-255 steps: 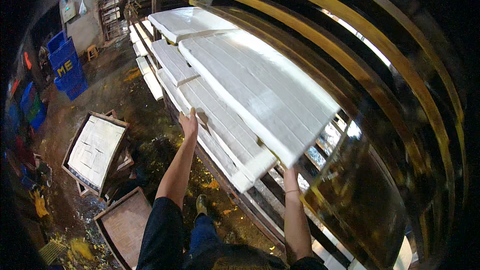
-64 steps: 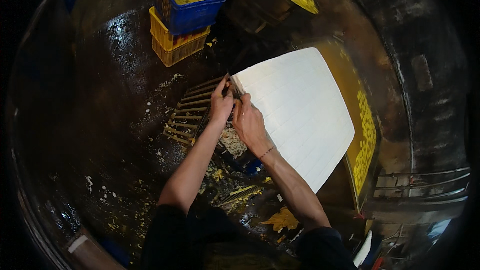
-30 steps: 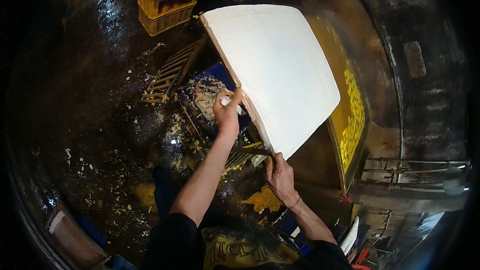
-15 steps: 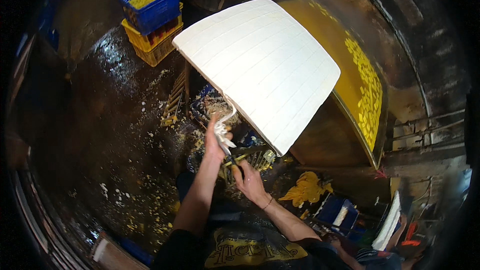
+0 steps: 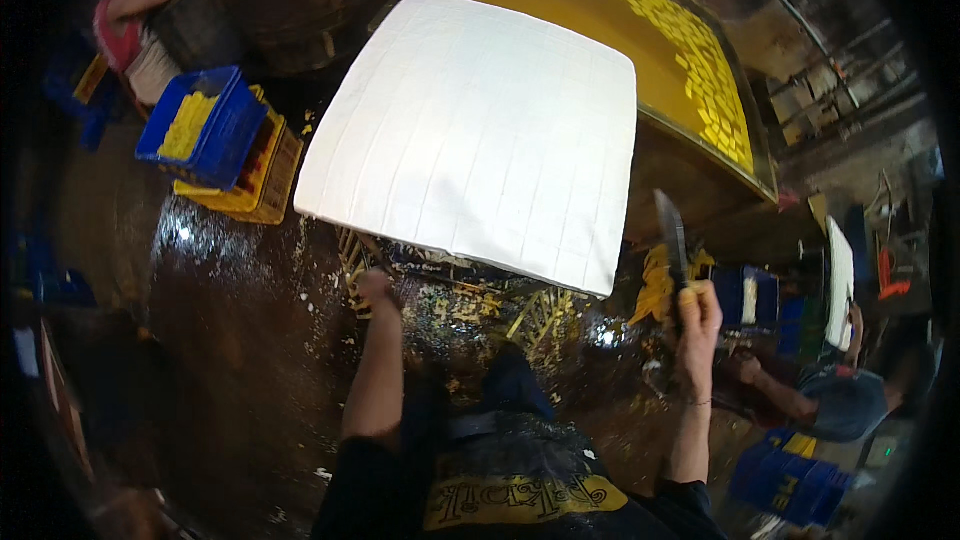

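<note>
A large white slab that looks like tofu, scored with parallel lines, covers the stand in front of me. My right hand grips a knife by its handle, its dark blade pointing up, to the right of the slab and apart from it. Just below the slab's near left edge is my left hand, blurred, so its fingers cannot be read. The white strips it held earlier do not show in it.
Behind the slab stands a vat of yellow liquid with many yellow pieces. A blue crate sits on a yellow crate at left. People work at far left and at right, one holding a white board-like slab. Scraps litter the wet floor.
My right hand has moved right and up with the knife, away from the slab's edge. My left hand has shifted left and no longer shows the white strips. The view has turned.
</note>
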The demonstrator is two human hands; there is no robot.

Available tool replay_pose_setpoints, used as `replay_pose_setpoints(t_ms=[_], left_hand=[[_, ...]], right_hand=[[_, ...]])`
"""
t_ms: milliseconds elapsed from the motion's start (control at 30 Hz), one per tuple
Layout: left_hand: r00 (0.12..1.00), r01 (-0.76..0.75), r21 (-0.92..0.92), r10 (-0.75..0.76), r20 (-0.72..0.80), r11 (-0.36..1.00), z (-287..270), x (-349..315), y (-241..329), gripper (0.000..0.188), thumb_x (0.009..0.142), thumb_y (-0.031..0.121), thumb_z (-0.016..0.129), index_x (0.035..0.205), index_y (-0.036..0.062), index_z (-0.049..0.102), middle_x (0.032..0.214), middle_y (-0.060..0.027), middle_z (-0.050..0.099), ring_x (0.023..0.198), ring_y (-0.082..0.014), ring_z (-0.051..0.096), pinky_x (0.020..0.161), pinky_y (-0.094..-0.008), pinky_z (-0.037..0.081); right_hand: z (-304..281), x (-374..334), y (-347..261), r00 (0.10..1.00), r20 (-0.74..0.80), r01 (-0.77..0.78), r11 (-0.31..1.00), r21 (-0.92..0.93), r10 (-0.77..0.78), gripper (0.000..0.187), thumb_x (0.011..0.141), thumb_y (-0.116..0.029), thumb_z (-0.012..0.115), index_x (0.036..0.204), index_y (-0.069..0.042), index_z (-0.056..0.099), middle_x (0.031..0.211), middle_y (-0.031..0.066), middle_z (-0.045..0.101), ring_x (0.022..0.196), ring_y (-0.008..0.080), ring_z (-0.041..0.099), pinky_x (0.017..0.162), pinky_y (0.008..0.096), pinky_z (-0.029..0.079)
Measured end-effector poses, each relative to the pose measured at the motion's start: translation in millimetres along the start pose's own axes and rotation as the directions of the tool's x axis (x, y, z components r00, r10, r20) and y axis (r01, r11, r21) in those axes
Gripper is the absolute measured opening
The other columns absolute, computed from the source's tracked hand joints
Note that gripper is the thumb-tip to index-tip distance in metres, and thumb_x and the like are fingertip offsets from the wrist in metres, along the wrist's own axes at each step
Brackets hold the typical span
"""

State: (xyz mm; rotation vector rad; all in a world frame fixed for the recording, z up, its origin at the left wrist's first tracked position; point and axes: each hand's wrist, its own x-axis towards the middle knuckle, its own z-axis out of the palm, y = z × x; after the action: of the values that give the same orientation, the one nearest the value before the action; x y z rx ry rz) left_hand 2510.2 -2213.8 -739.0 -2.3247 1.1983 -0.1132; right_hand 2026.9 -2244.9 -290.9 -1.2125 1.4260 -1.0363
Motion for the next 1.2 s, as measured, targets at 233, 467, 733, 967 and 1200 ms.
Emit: replay_pose_setpoints(t_ms=[233,467,733,967,1200], left_hand=[[0.773,-0.397,-0.851,-0.625,-0.108,-0.344,-364,-11,-43,0.028,0.098,0.011,0.051,0.123,-0.0024,0.051,0.121,-0.0128,0.054,0.102,-0.0228,0.055,0.091,-0.0358,0.047],[0.396,-0.905,-0.422,0.463,-0.793,0.052,-499,-29,166,0.051,0.094,0.021,0.056,0.139,-0.0005,0.044,0.15,-0.021,0.035,0.141,-0.04,0.028,0.114,-0.0548,0.024],[0.305,-0.952,-0.204,0.671,-0.676,0.228,-525,-1,258,0.054,0.098,0.026,0.052,0.144,0.0003,0.04,0.155,-0.0204,0.03,0.145,-0.0409,0.02,0.115,-0.0599,0.012],[0.315,-0.948,-0.278,0.567,-0.761,0.152,-599,77,330,0.044,0.097,0.019,0.05,0.135,-0.0031,0.05,0.149,-0.0239,0.038,0.139,-0.0419,0.032,0.115,-0.0494,0.024],[0.033,-0.989,-0.132,0.767,-0.641,-0.069,-673,130,401,0.037,0.096,0.024,0.051,0.118,-0.0033,0.063,0.123,-0.0241,0.061,0.119,-0.0385,0.053,0.105,-0.0435,0.04]], right_hand=[[-64,43,65,0.924,-0.34,-0.116,0.975,0.19,0.176,0.021,0.099,-0.018,0.051,0.12,-0.013,0.055,0.075,-0.0005,0.057,0.049,0.0056,0.045,0.041,0.0205,0.035],[-10,251,70,0.995,-0.086,-0.024,0.979,0.202,0.042,0.044,0.098,-0.011,0.049,0.139,0.002,0.042,0.079,0.0071,0.06,0.046,0.011,0.05,0.037,0.0284,0.042],[-4,399,87,0.929,-0.353,-0.01,0.947,-0.323,-0.11,0.036,0.086,-0.015,0.052,0.12,-0.002,0.055,0.083,0.0293,0.065,0.082,0.048,0.064,0.079,0.0555,0.051],[11,420,71,0.919,-0.323,0.089,0.918,-0.387,-0.226,0.036,0.088,-0.01,0.05,0.12,0.004,0.051,0.083,0.0284,0.066,0.078,0.0454,0.066,0.071,0.0534,0.054],[12,423,72,0.927,-0.273,0.132,0.903,-0.409,-0.259,0.043,0.086,-0.009,0.053,0.126,0.007,0.049,0.081,0.0277,0.066,0.077,0.0439,0.067,0.07,0.0522,0.054]])
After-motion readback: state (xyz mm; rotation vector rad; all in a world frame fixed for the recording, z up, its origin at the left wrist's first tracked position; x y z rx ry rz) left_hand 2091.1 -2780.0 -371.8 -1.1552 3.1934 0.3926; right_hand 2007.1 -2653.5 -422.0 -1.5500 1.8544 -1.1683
